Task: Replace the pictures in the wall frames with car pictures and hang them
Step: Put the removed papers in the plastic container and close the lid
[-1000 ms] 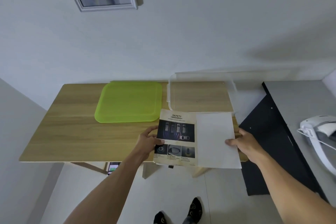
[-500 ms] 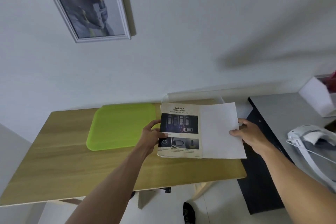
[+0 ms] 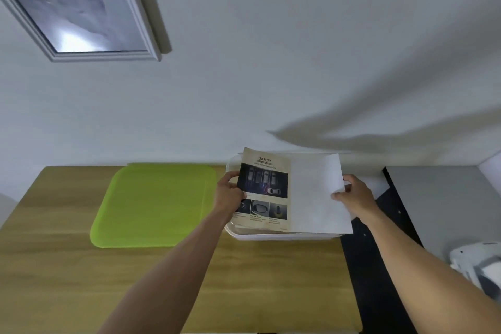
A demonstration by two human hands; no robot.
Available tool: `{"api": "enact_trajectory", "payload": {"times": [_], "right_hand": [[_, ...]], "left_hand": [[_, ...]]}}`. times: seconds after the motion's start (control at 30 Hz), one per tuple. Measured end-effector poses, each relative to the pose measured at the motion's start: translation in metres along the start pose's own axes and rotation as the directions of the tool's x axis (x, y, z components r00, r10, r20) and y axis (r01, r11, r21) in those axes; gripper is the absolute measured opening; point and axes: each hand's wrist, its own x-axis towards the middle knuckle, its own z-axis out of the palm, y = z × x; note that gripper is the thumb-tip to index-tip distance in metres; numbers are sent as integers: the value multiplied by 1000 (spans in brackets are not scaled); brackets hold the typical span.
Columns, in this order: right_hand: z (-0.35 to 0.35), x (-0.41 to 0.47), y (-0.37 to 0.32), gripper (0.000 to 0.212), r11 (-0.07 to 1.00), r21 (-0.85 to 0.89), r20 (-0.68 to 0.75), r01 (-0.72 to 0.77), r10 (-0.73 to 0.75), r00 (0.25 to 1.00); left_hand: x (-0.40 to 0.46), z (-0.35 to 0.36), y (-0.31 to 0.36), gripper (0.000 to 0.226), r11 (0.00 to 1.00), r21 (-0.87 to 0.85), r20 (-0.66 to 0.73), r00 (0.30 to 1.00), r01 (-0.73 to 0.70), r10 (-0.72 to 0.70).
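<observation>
I hold two sheets over a clear plastic box (image 3: 282,236) at the back right of the wooden table (image 3: 271,279). My left hand (image 3: 229,195) grips the left edge of a car picture (image 3: 264,184) headed "SAFETY", showing cars from above. My right hand (image 3: 352,194) pinches the right edge of a blank white sheet (image 3: 314,195) that overlaps the car picture's right side. A white wall frame (image 3: 78,5) with a bluish picture hangs at the upper left, well above the table.
A lime green lid (image 3: 154,203) lies flat on the table left of the box. A black panel (image 3: 379,266) and a grey counter (image 3: 439,198) stand to the right, with a white device (image 3: 479,266) on it. The white wall rises behind.
Both hands carried the sheets away from me, from over the table's front edge to above the clear box. My view moved closer to the table and wall.
</observation>
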Motion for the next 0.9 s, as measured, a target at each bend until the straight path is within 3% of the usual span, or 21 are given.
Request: {"api": "enact_trajectory", "payload": {"times": [0.23,0.5,0.63,0.7,0.77,0.83,0.9], "right_hand": [[31,43,-2,54,899,-422,63,113,-95,993],[58,49,-13,72,508,-847,135,155,-75,988],[64,47,-29,46,333,-906,238,260,-106,965],[71,45,-31,38,362,-882,275,302,-126,953],[81,45,-25,51,437,-833,326,338,-105,939],[92,46,-14,63,498,-793,387,351,-34,922],[99,44,-4,70,535,-768,419,351,6,908]], "left_hand": [[20,34,-24,63,915,403,-150,986,-5,72],[28,54,-40,62,743,667,-182,978,50,98],[25,65,-44,75,661,749,-179,974,45,138],[24,69,-46,79,525,851,-105,971,-26,217],[24,71,-51,84,425,900,23,984,-98,177],[22,71,-57,78,391,914,100,994,-110,45],[19,69,-64,66,414,908,89,996,-72,-23]]}}
